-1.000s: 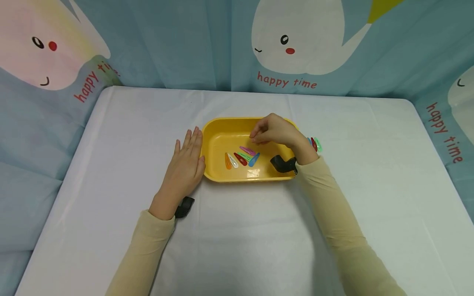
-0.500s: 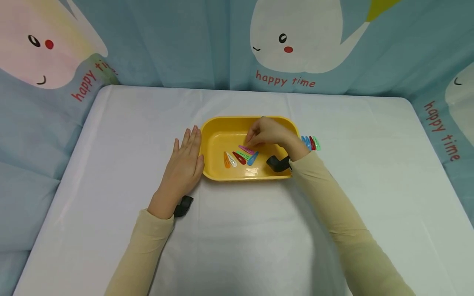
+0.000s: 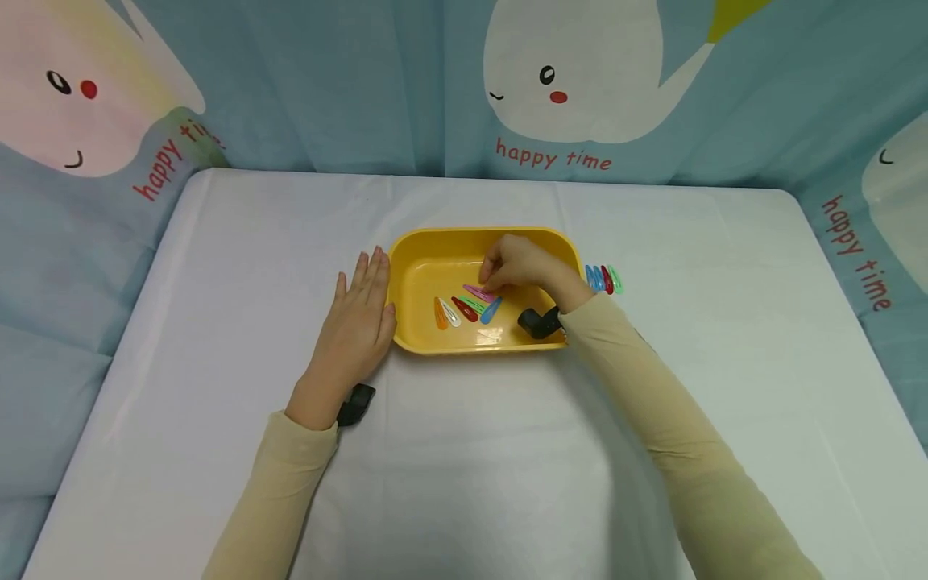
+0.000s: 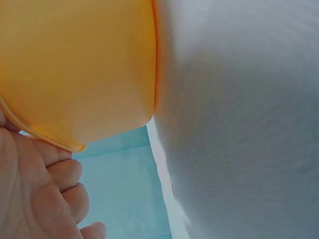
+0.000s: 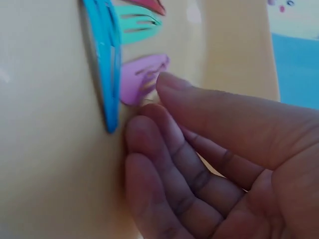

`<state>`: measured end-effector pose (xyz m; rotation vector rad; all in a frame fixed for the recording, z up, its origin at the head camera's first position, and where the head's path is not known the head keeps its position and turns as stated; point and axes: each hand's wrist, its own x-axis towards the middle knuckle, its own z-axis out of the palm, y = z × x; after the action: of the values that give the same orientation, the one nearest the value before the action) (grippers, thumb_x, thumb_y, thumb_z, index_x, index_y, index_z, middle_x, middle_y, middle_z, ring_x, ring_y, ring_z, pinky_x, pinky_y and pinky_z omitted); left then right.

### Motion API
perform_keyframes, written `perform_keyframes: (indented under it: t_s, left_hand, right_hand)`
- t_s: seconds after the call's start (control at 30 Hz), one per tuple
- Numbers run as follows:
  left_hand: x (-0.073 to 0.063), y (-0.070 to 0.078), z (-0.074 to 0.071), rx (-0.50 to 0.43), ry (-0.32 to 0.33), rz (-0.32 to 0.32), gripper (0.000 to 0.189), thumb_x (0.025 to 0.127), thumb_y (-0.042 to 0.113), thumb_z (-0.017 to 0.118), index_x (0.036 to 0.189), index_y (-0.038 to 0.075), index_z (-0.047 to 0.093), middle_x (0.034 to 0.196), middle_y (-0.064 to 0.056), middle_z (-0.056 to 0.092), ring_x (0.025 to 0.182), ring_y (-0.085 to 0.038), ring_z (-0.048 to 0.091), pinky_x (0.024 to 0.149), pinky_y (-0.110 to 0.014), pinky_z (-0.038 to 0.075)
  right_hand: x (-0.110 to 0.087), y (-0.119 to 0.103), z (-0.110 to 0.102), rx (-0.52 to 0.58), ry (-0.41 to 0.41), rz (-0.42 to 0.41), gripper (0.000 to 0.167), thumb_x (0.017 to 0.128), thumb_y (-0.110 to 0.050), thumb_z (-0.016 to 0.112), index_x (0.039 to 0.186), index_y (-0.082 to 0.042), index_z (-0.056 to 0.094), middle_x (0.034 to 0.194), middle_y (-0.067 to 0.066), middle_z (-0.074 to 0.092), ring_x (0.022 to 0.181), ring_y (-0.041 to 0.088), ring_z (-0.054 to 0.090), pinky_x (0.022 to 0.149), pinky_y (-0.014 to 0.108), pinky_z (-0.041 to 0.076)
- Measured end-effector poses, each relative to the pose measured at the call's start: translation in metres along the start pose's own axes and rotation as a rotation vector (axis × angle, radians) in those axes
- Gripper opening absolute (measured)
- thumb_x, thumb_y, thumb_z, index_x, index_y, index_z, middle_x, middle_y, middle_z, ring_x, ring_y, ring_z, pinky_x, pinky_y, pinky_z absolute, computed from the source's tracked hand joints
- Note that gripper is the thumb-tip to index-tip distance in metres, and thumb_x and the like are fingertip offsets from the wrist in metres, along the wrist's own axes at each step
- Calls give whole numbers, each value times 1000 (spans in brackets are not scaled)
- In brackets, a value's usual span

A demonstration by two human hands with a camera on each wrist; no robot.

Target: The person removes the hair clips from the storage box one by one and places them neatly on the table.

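A yellow tray (image 3: 409, 347) holds several snap hair clips in a loose fan. My left hand (image 3: 351, 322) lies along the tray's left side, fingers straight against its rim; in the left wrist view, the fingers (image 4: 65, 174) are at the tray's lip. My right hand (image 3: 522, 264) reaches down into the tray and pinches the end of the purple hair clip (image 5: 134, 79) between thumb and index finger. Right beside that clip are a blue hair clip (image 5: 104, 64) and a green one (image 5: 139, 24). Red (image 3: 465, 309), white (image 3: 450, 312) and orange (image 3: 440, 314) clips lie further left.
Outside the tray, by its right end, several blue, red and green hair clips (image 3: 604, 279) lie in a row on the white tablecloth (image 3: 464, 483). A blue curtain (image 3: 362, 89) with whale prints hangs behind the table and along its sides.
My right hand has come down and slightly left, its fingertips now at the purple clip. More of the row outside the tray shows. The left hand stays against the rim.
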<state>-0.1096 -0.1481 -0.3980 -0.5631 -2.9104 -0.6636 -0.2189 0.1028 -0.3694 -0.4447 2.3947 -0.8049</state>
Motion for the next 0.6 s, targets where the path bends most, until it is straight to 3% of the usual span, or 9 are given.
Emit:
perform_keyframes:
  t_s: [0.6]
  left_hand:
    - [0,0,1,3,4,0,57,100,21,31,149,-3,15,155,-14,12,143,-28,6,112,-53,7]
  right_hand:
    - [3,-1,4,-70,-12,-17,11,77,-9,77,81,-4,69,76,4,65,67,15,52,63,24,43]
